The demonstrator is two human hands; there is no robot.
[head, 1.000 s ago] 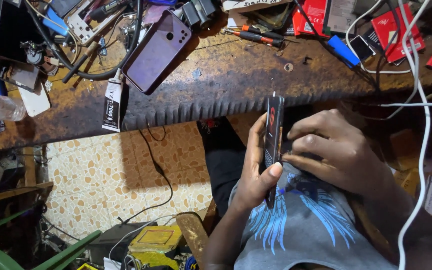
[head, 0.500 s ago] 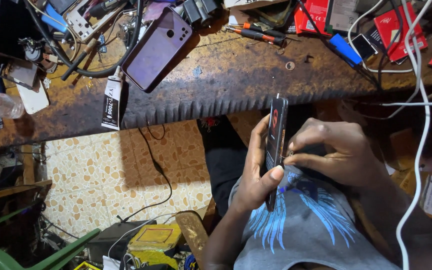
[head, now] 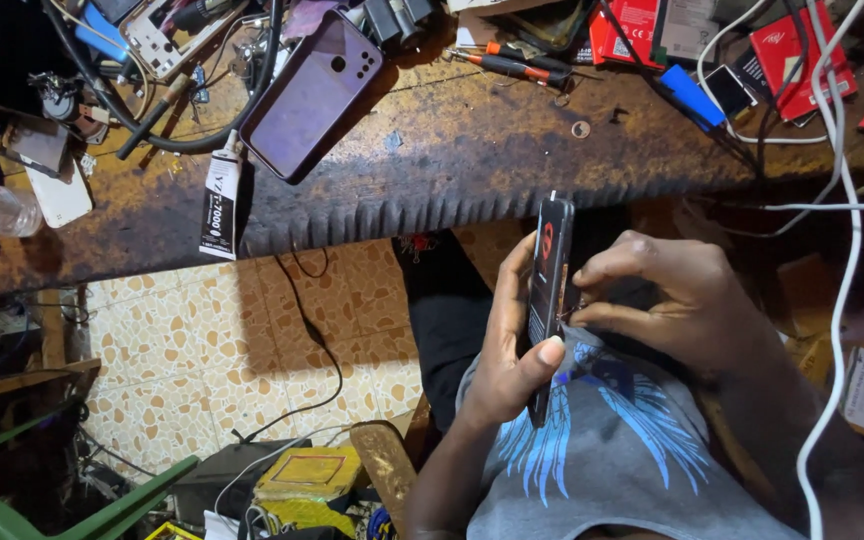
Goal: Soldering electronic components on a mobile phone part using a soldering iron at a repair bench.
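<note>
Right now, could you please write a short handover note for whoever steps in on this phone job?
Left hand: grips the dark phone edge-on over the lap, thumb on its near side.
Right hand: fingertips pinched at the phone's side edge; whether they hold a small tool or part is too small to tell.
On the wooden bench: a purple phone lying back up, a glue tube at the front edge, screwdrivers, cables and red boxes.
Done: the dark phone is off the bench and in hand.
Left: the work at its edge; the purple phone lies untouched.
</note>
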